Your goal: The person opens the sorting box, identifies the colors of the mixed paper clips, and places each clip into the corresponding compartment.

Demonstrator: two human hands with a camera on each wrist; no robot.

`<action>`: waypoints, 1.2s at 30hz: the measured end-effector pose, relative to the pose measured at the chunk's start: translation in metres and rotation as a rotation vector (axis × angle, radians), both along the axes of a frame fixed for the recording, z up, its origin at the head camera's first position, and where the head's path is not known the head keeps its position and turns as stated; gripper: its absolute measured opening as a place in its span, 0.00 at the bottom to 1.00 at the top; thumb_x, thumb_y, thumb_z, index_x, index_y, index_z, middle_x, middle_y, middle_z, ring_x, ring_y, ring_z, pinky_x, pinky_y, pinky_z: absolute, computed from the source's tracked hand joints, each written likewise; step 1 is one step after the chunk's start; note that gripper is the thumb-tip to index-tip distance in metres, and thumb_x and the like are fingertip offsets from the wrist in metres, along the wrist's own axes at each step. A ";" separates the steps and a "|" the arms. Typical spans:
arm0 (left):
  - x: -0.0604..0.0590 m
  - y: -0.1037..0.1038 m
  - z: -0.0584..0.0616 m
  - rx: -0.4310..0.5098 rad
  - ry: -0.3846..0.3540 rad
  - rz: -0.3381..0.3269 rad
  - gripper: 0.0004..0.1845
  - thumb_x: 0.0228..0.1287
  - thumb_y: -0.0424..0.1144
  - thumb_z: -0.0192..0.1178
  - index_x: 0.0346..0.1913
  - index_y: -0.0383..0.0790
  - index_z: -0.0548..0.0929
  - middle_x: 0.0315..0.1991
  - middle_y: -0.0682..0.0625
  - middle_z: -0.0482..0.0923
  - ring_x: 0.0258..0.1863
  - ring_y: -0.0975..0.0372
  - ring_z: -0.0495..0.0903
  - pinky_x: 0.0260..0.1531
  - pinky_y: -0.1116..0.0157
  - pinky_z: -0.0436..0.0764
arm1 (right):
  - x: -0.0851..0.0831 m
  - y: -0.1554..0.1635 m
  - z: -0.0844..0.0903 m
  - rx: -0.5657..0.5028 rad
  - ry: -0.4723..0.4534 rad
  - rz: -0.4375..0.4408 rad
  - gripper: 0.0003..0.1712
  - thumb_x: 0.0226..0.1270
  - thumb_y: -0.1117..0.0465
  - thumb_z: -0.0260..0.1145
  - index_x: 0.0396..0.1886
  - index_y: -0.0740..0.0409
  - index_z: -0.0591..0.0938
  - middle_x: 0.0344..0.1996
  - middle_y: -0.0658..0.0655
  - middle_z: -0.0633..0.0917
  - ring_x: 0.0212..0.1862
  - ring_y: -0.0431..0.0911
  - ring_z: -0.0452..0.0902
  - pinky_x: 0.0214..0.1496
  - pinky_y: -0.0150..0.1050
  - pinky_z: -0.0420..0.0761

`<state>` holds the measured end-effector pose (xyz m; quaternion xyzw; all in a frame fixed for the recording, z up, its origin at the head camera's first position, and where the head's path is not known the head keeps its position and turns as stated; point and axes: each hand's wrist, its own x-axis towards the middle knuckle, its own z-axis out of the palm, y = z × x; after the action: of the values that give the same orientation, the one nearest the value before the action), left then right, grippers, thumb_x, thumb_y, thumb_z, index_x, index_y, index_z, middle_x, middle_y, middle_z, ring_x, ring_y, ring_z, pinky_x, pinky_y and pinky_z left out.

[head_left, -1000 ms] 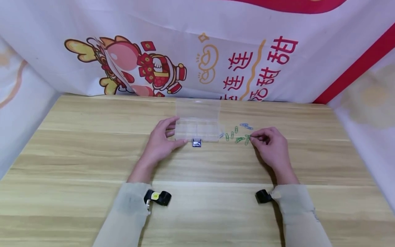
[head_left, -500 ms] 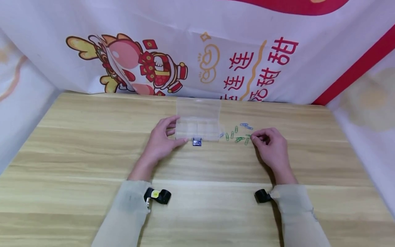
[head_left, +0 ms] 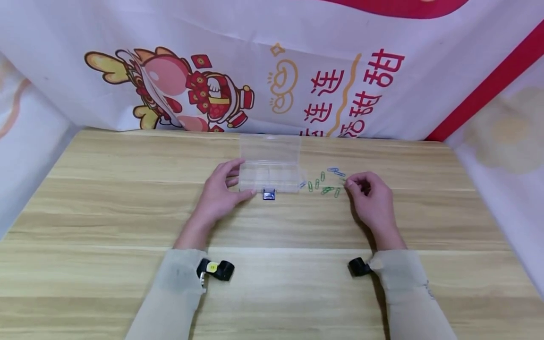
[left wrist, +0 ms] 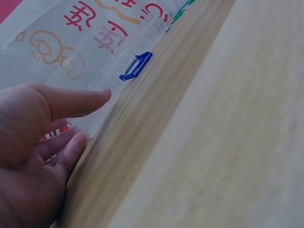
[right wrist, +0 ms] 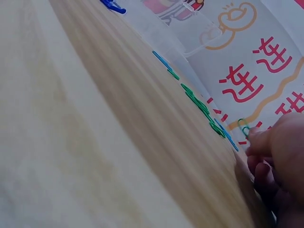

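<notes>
A clear plastic compartment box lies on the table with its lid raised at the back and a blue latch hanging at the front. My left hand holds the box's left end, thumb along the front edge and fingers round the far side. Between thumb and forefinger, my right hand pinches a green paper clip, which stands up from the fingertips in the right wrist view. Several green paper clips lie between the box and this hand. Blue paper clips lie behind them.
One more blue paper clip lies close by the box's right end. The wooden table ends at the back against a printed white cloth. White cloth also flanks both sides.
My right hand has lifted the green paper clip from the scattered ones, raising it slightly and shifting a little away from me. My left hand keeps its place on the box.
</notes>
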<state>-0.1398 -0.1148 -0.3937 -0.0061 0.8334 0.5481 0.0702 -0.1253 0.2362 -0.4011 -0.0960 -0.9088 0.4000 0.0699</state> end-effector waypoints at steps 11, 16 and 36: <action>-0.001 -0.004 0.000 -0.009 0.014 -0.005 0.45 0.63 0.32 0.78 0.81 0.48 0.70 0.74 0.43 0.72 0.71 0.47 0.78 0.74 0.54 0.81 | 0.002 -0.033 0.003 -0.168 0.108 -0.082 0.11 0.81 0.56 0.67 0.51 0.59 0.87 0.45 0.59 0.88 0.46 0.44 0.78 0.46 0.28 0.78; 0.001 -0.003 0.001 -0.001 0.019 0.001 0.46 0.62 0.31 0.78 0.81 0.48 0.70 0.73 0.43 0.72 0.71 0.47 0.78 0.74 0.53 0.81 | 0.002 -0.066 0.005 -0.243 0.159 -0.011 0.08 0.78 0.59 0.70 0.48 0.58 0.88 0.42 0.59 0.89 0.44 0.45 0.80 0.44 0.28 0.79; 0.002 0.001 0.001 -0.017 0.007 0.002 0.46 0.62 0.32 0.78 0.82 0.50 0.69 0.75 0.43 0.72 0.71 0.46 0.78 0.75 0.53 0.80 | 0.003 -0.109 0.004 -0.291 0.101 0.044 0.06 0.78 0.59 0.70 0.47 0.55 0.89 0.42 0.55 0.87 0.43 0.46 0.78 0.45 0.36 0.79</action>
<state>-0.1382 -0.1142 -0.3922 -0.0056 0.8381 0.5413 0.0669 -0.1226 0.1267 -0.3973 -0.0648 -0.8385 0.5332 0.0919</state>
